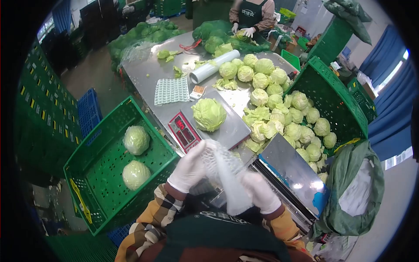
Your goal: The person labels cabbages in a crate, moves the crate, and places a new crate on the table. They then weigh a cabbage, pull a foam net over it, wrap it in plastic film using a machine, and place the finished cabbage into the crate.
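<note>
Both white-gloved hands hold a crumpled piece of clear plastic film point(229, 179) near my apron. My left hand point(190, 168) grips its left side, fingers closed. My right hand point(261, 190) is closed on its right side, somewhat blurred. Just beyond them, a single cabbage point(209, 114) rests on the metal plate of a scale point(235, 124), whose red display point(184, 132) is lit. To the left, a green crate point(104, 174) holds two wrapped cabbages point(136, 140). A sheet of labels point(171, 91) lies behind the display.
Many cabbages point(279, 114) spill from a tipped green crate point(345, 105) on the right. A film roll point(214, 67) lies farther back. A metal-topped machine point(294, 174) and a green sack point(353, 196) stand right. A co-worker point(252, 17) handles leaves across the table.
</note>
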The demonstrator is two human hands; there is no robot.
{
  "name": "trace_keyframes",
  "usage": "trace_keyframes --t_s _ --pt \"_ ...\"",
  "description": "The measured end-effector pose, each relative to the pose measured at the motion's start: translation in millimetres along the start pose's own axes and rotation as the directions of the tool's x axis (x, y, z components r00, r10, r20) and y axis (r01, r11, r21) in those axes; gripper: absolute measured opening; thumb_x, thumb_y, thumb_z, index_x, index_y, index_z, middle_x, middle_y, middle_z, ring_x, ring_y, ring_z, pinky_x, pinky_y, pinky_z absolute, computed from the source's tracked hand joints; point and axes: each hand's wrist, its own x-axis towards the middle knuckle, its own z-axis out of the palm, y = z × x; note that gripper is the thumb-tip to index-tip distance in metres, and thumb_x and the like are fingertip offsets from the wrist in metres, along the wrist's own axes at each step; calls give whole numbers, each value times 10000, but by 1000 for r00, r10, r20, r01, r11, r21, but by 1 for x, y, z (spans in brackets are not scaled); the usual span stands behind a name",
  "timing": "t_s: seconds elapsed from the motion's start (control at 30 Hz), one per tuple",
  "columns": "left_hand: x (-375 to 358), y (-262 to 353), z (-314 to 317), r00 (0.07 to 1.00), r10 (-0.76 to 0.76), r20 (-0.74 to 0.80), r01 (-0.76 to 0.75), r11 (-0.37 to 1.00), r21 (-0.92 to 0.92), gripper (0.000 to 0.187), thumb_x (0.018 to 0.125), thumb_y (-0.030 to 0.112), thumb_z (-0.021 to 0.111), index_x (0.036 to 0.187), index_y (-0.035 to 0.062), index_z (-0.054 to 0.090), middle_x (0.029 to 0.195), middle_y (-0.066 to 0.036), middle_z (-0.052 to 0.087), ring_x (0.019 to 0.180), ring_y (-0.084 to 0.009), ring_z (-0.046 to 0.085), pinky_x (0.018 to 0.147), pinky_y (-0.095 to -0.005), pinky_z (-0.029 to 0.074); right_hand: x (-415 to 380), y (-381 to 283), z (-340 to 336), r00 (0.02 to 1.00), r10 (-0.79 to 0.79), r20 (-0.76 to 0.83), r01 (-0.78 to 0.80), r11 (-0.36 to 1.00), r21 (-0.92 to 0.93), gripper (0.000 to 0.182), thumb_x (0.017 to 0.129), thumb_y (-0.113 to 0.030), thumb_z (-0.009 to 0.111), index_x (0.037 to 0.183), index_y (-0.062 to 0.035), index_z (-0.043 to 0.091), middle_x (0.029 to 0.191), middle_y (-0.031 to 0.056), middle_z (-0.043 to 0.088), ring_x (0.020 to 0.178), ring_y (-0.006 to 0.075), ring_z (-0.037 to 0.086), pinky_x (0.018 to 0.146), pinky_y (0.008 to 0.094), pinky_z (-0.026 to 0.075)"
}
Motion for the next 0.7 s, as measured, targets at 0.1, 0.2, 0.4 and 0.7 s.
trace_keyframes --t_s 0.1,0.2,0.4,0.7 --pt "-2 11 19 995 95 16 -93 990 -106 325 1029 300 471 1148 20 586 1087 -120 648 1039 -245 615 963 -423 468 0 15 13 975 -219 25 220 974 -60 387 949 -125 536 1303 28 524 1182 106 616 807 75 615 549 217 473" --pt "-12 6 23 945 41 323 -38 999 -16 315 1017 300 503 1117 6 555 865 -22 591 821 -145 582 762 -305 487 21 36 -39 965 -182 -190 101 923 -372 410 930 -99 559 1320 22 520 1226 81 604 880 83 616 744 251 524" --pt "-17 -24 6 961 -264 -80 259 766 589 165 897 100 677 1019 33 589 764 -13 584 609 -91 515 558 -235 422 52 -45 -84 649 -386 -655 402 905 -135 276 997 -198 542 815 -21 650 635 18 618 478 66 542 426 217 414" --pt "97 13 -128 441 839 -319 25 344 939 392 955 264 599 1186 -32 488 1018 -113 594 893 -171 561 793 -290 458 199 -14 -65 688 -591 -422 176 700 -693 318 1006 -276 534 1080 13 645 882 92 684 793 180 640 755 315 533"
